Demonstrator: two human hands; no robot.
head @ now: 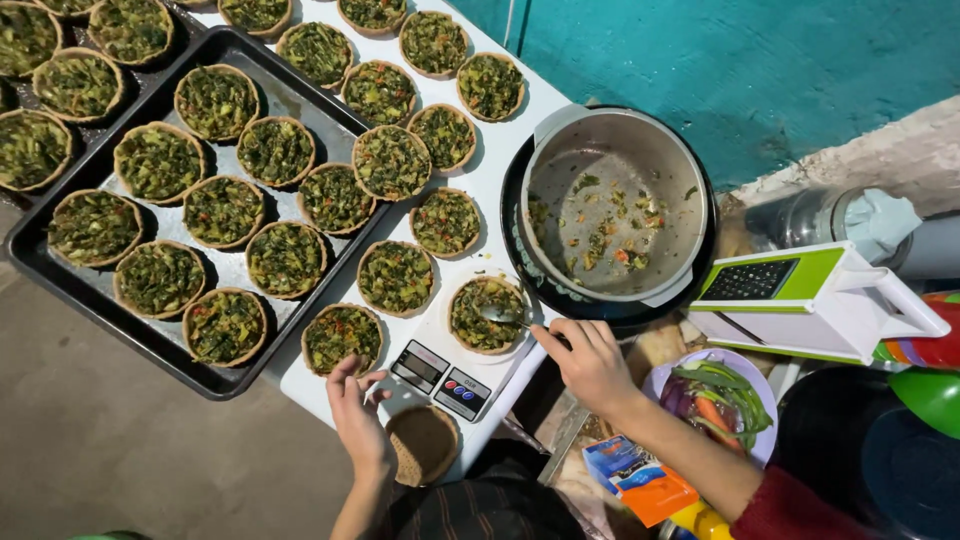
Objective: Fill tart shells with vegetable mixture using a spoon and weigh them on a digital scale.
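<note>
My right hand (588,362) grips a metal spoon (503,315) whose bowl rests on a filled tart (487,314) standing on a small white kitchen scale (447,377). My left hand (357,412) hovers at the table's front edge with fingers apart, next to a filled tart (341,337) and just above an empty pastry shell (423,442). A nearly empty steel pot (613,205) with scraps of green filling sits to the right of the scale.
A dark baking tray (140,330) holds several filled tarts; more stand on the white table (500,150). On the right are a green-and-white grater (810,300), a plate of vegetables (722,395), a glass jar (800,220) and an orange-blue packet (638,480).
</note>
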